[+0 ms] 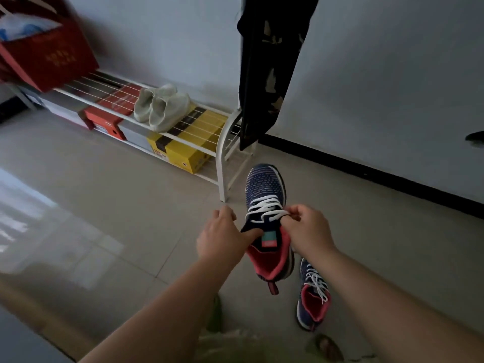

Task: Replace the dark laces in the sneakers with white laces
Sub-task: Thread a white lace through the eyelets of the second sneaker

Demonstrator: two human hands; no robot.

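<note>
Two hands on held sneaker (pixel 265 205) mid-frame: R hand (pixel 306 229) pinching white lace (pixel 264 208), L hand (pixel 222 237) relaxed w/ thumb on collar — lace could slip back thru eyelet if pinch loosens

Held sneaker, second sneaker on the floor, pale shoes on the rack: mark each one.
Held sneaker (pixel 265 189): head view, on its knit toe.
Second sneaker (pixel 313 302): head view, on its red collar lining.
Pale shoes (pixel 162 107): head view, on the nearer shoe's upper.
</note>
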